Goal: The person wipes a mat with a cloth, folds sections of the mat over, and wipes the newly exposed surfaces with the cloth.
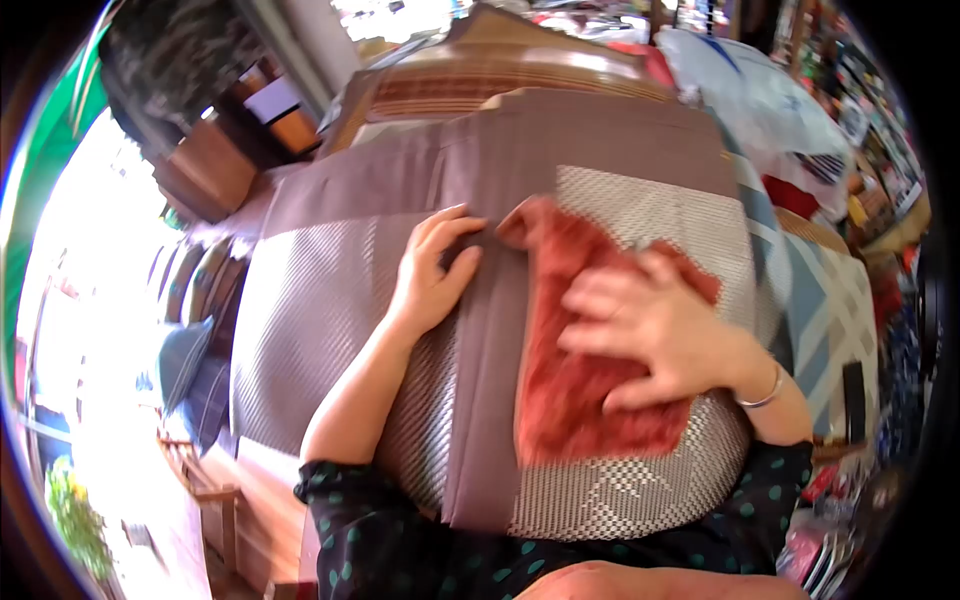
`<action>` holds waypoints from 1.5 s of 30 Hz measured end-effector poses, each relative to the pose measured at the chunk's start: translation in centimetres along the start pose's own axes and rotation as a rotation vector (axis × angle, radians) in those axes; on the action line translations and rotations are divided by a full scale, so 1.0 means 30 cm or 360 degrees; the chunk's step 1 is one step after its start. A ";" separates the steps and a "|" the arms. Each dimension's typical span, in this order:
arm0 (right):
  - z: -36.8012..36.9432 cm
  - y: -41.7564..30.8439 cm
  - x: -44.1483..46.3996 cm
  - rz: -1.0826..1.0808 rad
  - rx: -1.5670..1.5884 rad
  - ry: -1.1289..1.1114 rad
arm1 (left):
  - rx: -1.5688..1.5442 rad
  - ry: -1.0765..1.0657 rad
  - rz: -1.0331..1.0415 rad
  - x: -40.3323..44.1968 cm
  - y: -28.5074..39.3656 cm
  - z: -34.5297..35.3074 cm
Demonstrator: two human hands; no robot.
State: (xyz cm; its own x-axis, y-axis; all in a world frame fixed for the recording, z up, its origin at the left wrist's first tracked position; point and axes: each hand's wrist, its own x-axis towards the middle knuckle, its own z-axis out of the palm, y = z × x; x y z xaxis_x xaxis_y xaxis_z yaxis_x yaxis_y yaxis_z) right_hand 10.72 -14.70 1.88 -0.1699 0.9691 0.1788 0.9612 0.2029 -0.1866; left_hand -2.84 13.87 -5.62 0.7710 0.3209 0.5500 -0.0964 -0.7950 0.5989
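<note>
A woven mat point(310, 310) with brown fabric borders lies in front of me, its weave silvery grey and shiny. Over its right half is spread a rusty-red cloth point(560, 400), creased and with its far corner folded up. My right hand point(650, 335) rests flat on top of this cloth, fingers spread and slightly blurred. To the left, my left hand point(437, 262) touches the mat beside the brown middle strip, thumb and fingers apart and holding nothing. A bracelet circles my right wrist.
Behind the mat is a brown striped stack point(520, 75). A clear plastic bag point(760, 100) sits at the back right, above a blue and beige patterned textile point(820, 310). Blue cushions point(185, 360) and a wooden chair point(215, 490) stand at the left.
</note>
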 end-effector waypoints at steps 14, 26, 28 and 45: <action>-0.011 0.185 -0.087 0.0828 -0.0390 0.0258 | -0.0076 -0.0109 0.0050 0.002 -0.002 -0.006; 0.017 0.121 -0.015 0.0316 -0.0161 0.0180 | -0.0040 -0.0007 0.0114 0.019 -0.028 0.008; 0.012 0.278 -0.048 0.0904 -0.0322 0.0408 | -0.0027 0.0041 0.0122 0.019 -0.027 0.017; 0.021 -0.138 -0.017 -0.0559 0.0341 -0.0089 | 0.0077 0.0163 0.0185 0.032 -0.038 0.039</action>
State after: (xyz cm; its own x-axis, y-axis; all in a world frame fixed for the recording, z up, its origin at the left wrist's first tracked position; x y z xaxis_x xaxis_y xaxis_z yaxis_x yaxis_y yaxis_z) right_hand 6.69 -15.93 1.96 -0.4966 0.8407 0.2158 0.7768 0.5414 -0.3218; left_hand -1.27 14.48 -6.45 0.6878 0.2744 0.6720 -0.1488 -0.8529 0.5004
